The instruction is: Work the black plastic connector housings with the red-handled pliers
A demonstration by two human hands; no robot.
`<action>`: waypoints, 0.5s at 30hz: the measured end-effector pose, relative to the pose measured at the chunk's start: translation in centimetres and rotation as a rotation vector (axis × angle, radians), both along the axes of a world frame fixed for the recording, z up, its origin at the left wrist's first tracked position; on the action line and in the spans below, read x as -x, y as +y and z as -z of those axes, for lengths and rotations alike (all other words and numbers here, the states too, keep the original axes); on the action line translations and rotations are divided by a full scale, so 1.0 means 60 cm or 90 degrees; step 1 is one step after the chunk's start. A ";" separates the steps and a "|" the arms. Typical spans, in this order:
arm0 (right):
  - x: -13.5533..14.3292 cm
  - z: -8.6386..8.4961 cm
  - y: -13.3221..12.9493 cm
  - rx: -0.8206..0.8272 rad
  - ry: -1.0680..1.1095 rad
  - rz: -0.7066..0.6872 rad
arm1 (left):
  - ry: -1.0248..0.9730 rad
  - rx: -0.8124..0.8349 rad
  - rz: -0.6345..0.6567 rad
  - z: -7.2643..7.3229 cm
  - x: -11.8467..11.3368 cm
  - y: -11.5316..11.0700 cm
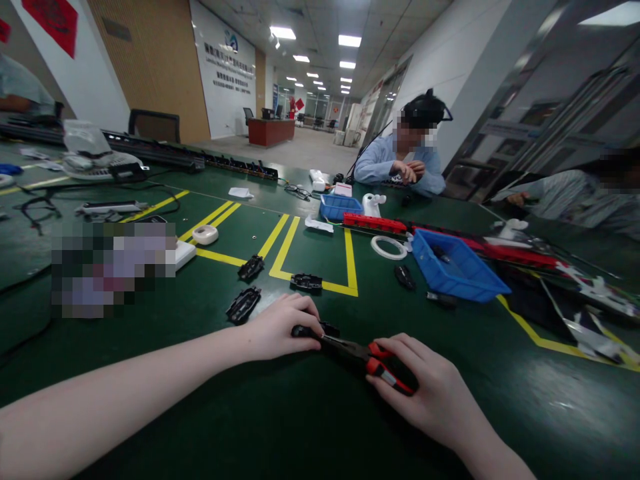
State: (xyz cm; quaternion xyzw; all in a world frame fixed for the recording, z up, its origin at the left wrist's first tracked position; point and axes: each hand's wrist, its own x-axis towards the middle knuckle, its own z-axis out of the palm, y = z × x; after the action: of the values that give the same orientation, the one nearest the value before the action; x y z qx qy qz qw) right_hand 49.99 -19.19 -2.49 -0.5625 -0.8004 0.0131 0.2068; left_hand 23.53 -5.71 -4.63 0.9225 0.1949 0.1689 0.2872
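My left hand (285,325) is closed on a small black plastic part (303,331), steadying it just above or on the green table; the fingers cover much of it. In my right hand (425,380) are needle-nose pliers (350,347) with red and black handles. Their jaw tips meet the black part beside my left fingertips; what they grip there is too small to make out. Beyond my left hand lie similar black plastic parts, one (243,305) at the left, one (251,267) further back and another (307,282) near the yellow tape.
A blue bin (457,267) stands at the right, with black parts (405,277) beside it. Behind are a tape roll (389,247), a smaller blue bin (341,207) and a long red strip (375,223). Another tape roll (205,234) lies left. A co-worker (400,160) sits across the table.
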 end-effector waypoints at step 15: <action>-0.001 -0.003 0.004 -0.031 -0.045 0.001 | -0.001 -0.011 0.008 -0.004 -0.001 -0.001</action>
State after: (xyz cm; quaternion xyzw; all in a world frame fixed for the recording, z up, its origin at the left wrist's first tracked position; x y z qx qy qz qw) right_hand 50.07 -18.97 -2.30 -0.5577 -0.8070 -0.0262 0.1924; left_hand 23.57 -5.77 -4.40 0.9259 0.1872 0.1698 0.2806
